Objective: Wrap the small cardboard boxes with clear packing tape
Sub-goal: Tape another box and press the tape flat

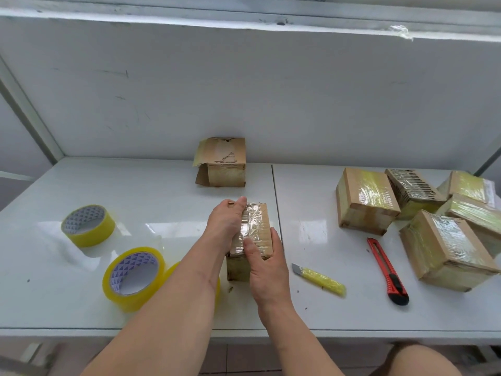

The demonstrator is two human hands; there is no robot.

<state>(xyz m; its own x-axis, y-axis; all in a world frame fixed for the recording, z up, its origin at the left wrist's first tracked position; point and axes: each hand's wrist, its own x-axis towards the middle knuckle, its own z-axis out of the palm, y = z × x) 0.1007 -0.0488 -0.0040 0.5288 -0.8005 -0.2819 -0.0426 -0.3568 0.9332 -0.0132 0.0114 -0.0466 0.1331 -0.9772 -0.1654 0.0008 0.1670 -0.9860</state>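
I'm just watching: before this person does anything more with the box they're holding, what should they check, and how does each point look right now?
1. Box steadied: ok, left hand and right hand both press on it.
2. Tape smoothed on top: not ok, it looks wrinkled.
3. Underside taped: cannot tell, hidden.
4. Tape roll within reach: ok, beside the left forearm.
5. Red cutter blade retracted: ok, no blade shows.
6. Yellow cutter blade: not ok, exposed close to the right hand.

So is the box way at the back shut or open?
Open. The back box has a side flap swung out at its left, and its torn top is untaped.
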